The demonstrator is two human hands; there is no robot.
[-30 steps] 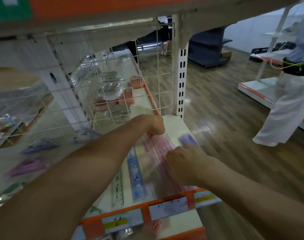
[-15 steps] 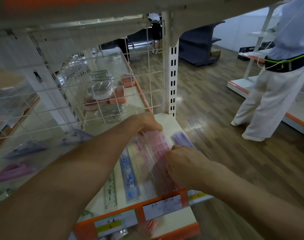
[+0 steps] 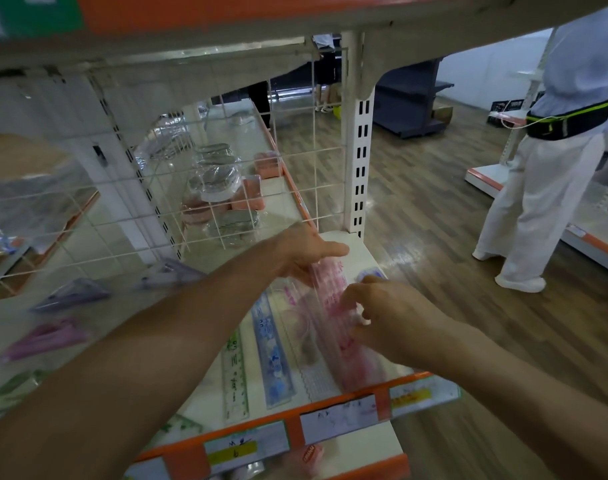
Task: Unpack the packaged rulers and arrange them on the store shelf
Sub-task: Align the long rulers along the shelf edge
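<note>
Leftmost, behind the white wire grid (image 3: 226, 161), blurred purple packets (image 3: 70, 294) are lying in the neighbouring bay, and further back clear lidded tubs (image 3: 217, 181) are sitting among orange boxes. On this side of the grid the cream shelf (image 3: 359, 249) is carrying a green ruler (image 3: 235, 372) and, just beside it, a blue ruler (image 3: 271, 355), both lying flat and running front to back. Next along, the pink ruler pack (image 3: 330, 306), in clear wrap, is lying lengthwise on the shelf close by the blue ruler; cannot tell whether they are touching. The left hand (image 3: 301, 252) is reaching to the pack's far end, fingers curling down onto the wrap, thumb sticking straight out to the right. The right hand (image 3: 389, 317) is working at the pack's right edge near its middle, fingers bent and bunched together, pinching the wrap; the exact pinch point is blurring out. A small purple item (image 3: 372, 271) is peeking out just beyond its knuckles. Paper price labels (image 3: 337, 415) are sitting along the orange front rail. Further right, a slotted upright post (image 3: 359, 150) is standing at the shelf's back corner, and a person in white trousers (image 3: 538, 209) is standing on the wood-pattern floor (image 3: 417, 237), well apart from the shelf.
</note>
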